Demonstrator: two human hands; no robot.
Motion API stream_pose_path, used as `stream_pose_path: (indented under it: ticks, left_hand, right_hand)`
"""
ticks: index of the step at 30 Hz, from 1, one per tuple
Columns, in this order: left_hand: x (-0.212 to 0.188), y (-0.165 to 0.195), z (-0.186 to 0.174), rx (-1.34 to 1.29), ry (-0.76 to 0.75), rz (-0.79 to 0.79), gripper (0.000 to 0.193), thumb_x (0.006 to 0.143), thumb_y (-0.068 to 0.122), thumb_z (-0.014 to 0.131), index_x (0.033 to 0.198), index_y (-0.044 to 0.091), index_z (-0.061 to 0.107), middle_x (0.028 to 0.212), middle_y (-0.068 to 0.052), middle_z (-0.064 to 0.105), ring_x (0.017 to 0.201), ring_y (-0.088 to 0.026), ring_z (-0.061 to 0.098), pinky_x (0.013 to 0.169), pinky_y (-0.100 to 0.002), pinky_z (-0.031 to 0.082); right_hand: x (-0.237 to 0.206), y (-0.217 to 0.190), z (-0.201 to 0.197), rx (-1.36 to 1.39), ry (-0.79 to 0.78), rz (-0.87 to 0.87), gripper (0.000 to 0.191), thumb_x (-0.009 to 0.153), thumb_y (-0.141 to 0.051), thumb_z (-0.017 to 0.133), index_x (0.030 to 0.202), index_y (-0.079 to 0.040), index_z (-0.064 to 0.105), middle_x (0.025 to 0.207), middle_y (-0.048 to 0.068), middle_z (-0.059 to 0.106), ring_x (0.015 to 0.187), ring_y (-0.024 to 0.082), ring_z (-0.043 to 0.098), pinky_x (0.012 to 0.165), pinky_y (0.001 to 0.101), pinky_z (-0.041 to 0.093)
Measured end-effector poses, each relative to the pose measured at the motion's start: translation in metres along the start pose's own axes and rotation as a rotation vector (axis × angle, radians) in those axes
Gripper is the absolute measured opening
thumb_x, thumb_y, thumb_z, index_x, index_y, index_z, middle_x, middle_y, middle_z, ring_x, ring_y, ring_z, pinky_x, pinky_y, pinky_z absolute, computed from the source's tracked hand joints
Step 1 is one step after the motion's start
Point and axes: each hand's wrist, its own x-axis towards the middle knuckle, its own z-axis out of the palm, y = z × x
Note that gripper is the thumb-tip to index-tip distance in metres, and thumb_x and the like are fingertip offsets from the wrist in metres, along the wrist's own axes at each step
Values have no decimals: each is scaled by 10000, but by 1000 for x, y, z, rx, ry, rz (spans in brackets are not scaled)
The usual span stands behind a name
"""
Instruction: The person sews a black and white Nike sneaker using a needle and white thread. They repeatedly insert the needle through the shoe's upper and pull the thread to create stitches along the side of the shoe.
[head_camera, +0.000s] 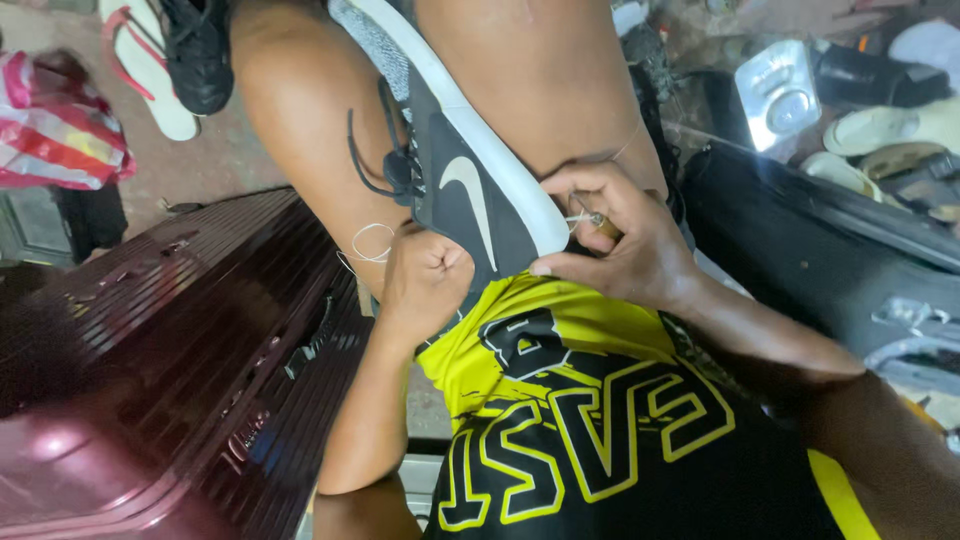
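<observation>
Your left hand (425, 275) sits at centre frame, clenched in a fist around a loop of pale thread (368, 243), drawing it taut away from the shoe (470, 185). Your right hand (625, 240), just right of centre, is closed too, pinching a small awl (600, 222) with a brownish handle against the white sole edge while the thumb braces the shoe from below. The shoe lies wedged between your knees, upper centre, sole turned toward the upper right, laces dangling at its left side. This looks like mid-stitch along the seam where the upper meets the sole: one pull of thread being tightened while the tool holds its place. The next move would call for steady tension on the left and a careful, straight push with the tool, so the point does not slip toward your thumb. Room is tight: a dark red suitcase (170, 370) crowds the lower left, a black case (850, 260) the right, and your thighs close in above, so the thread has free travel mostly toward the left.
</observation>
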Motion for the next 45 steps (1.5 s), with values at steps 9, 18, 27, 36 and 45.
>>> stream_pose_path:
  ticks: [9, 18, 27, 36, 45]
  left_hand:
    - [1, 5, 11, -101, 162, 212, 142, 785, -131, 556, 783, 9, 530, 658, -38, 348, 649, -156, 384, 629, -312, 354]
    - [-6, -13, 27, -200, 261, 122, 239, 782, -141, 534, 713, 28, 380, 686, -31, 372, 659, -143, 367, 621, -314, 300]
    - [2, 6, 13, -112, 36, 205, 250, 892, -89, 540, 1116, -12, 622, 1022, -145, 659, 977, -277, 650, 920, -352, 499]
    - [12, 14, 3, -177, -61, 54, 115, 853, -59, 531, 868, -34, 642, 709, -81, 625, 595, -133, 586, 585, -305, 482]
    - [9, 1, 9, -234, 33, -80, 146, 800, -86, 560, 692, 12, 550, 572, -6, 414, 520, -54, 362, 498, -263, 272]
  right_hand:
    - [8, 0, -11, -20, -59, 21, 679, 796, -153, 874, 1355, -23, 511, 777, -62, 528, 603, 4, 368, 535, 169, 314]
    - [-9, -12, -74, -918, -525, 175, 1005, 816, -693, 587, 1601, -200, 199, 1226, 107, 668, 706, 157, 736, 495, 251, 574]
    - [10, 13, -58, -612, -288, -139, 342, 1021, -436, 597, 1077, -115, 703, 957, 43, 777, 745, 151, 750, 639, 317, 595]
    - [27, 17, -65, 689, -242, -235, 274, 1078, -236, 495, 848, -95, 540, 970, 99, 705, 730, 156, 627, 545, 198, 480]
    - [46, 11, -44, 164, -228, -209, 305, 1111, -184, 515, 825, -85, 470, 686, -3, 420, 608, 84, 369, 568, 255, 319]
